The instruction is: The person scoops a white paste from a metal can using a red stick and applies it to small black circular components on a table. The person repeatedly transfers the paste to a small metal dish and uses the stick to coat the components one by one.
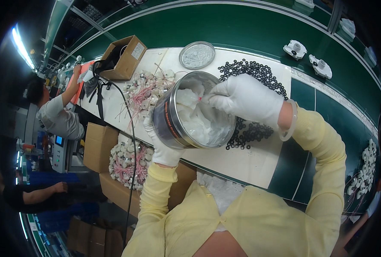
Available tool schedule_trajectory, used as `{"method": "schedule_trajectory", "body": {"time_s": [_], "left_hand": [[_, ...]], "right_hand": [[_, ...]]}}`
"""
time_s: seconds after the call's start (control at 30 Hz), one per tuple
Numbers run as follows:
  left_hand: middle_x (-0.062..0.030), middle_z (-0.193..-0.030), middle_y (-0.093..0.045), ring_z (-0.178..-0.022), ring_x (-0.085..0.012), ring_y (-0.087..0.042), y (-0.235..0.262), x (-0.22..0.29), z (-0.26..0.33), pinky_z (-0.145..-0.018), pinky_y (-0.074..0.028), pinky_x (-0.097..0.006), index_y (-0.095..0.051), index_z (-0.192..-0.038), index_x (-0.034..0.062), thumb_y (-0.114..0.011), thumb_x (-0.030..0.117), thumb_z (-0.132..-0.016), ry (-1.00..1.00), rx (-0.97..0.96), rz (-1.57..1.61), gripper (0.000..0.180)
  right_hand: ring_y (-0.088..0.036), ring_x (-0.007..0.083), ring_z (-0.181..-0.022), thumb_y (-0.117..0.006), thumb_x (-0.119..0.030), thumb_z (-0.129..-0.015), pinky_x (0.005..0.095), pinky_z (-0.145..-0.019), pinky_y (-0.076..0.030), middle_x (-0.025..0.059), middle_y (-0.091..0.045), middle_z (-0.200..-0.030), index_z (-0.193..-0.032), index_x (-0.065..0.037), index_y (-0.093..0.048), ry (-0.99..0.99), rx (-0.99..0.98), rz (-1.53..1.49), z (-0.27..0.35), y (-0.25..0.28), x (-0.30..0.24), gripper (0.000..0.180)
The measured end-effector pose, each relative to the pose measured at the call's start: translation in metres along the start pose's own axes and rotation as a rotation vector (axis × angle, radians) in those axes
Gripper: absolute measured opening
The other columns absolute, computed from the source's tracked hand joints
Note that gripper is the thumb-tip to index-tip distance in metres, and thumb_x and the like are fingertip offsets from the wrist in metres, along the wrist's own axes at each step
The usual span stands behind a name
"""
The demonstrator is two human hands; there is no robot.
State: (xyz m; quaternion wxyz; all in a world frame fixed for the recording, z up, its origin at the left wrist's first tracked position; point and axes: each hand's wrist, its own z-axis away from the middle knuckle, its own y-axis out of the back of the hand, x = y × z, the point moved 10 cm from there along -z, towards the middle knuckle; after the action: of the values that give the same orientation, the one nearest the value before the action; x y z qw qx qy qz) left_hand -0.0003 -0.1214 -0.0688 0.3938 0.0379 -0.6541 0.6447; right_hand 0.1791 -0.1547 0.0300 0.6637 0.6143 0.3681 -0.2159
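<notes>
We cradle the metal tin (173,124) from below at seven o'clock, left hand (161,145) curled around its wall, fingers wrapped and pressed to it. At one o'clock our right hand (246,98) pinches a small red-tipped tool (202,98) over the white grease (199,118); we judge a steady tilt helps. Beyond lie black rings (259,73), the tin's lid (197,55) and wired white parts (145,92).
</notes>
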Motion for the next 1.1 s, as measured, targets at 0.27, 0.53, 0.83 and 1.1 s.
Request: {"method": "schedule_trajectory", "body": {"time_s": [0.27, 0.53, 0.83, 1.1], "left_hand": [[-0.0104, -0.142, -0.055, -0.130, -0.0297, -0.051, 0.008, 0.004, -0.001, -0.113, -0.039, -0.048, -0.054, -0.140, 0.0117, -0.052, 0.062, -0.091, -0.085, 0.056, -0.187, 0.071], [-0.0103, -0.141, -0.055, -0.130, -0.0294, -0.051, 0.017, 0.003, 0.001, -0.113, -0.039, -0.048, -0.053, -0.140, 0.0113, -0.051, 0.065, -0.091, -0.044, 0.094, -0.093, 0.074], [-0.0079, -0.144, -0.052, -0.132, -0.0275, -0.049, -0.001, 0.016, 0.011, -0.113, -0.039, -0.047, -0.050, -0.144, 0.0135, -0.049, 0.074, -0.088, -0.127, 0.048, -0.257, 0.082], [-0.0095, -0.144, -0.052, -0.131, -0.0293, -0.048, -0.007, 0.005, 0.011, -0.113, -0.039, -0.047, -0.050, -0.144, 0.0118, -0.050, 0.058, -0.095, -0.042, 0.040, -0.001, 0.067]], "right_hand": [[-0.069, 0.0218, -0.077, -0.065, -0.033, -0.096, 0.0336, -0.076, -0.055, 0.0187, -0.073, -0.088, -0.107, 0.003, -0.073, -0.001, 0.023, -0.300, -0.001, -0.005, 0.017, 0.039], [-0.068, 0.0121, -0.088, -0.069, -0.024, -0.095, 0.0267, -0.083, -0.053, 0.0099, -0.075, -0.099, -0.115, 0.003, -0.072, -0.114, -0.051, -0.568, -0.001, -0.008, 0.012, 0.034], [-0.070, 0.0125, -0.090, -0.065, -0.015, -0.094, 0.0264, -0.085, -0.054, 0.0107, -0.076, -0.100, -0.115, 0.003, -0.072, -0.065, -0.002, -0.273, 0.008, 0.012, -0.008, 0.028], [-0.072, 0.0208, -0.083, -0.059, -0.016, -0.093, 0.0303, -0.082, -0.055, 0.0167, -0.076, -0.093, -0.110, 0.002, -0.073, -0.100, 0.058, 0.033, 0.009, 0.023, -0.019, 0.028]]}}
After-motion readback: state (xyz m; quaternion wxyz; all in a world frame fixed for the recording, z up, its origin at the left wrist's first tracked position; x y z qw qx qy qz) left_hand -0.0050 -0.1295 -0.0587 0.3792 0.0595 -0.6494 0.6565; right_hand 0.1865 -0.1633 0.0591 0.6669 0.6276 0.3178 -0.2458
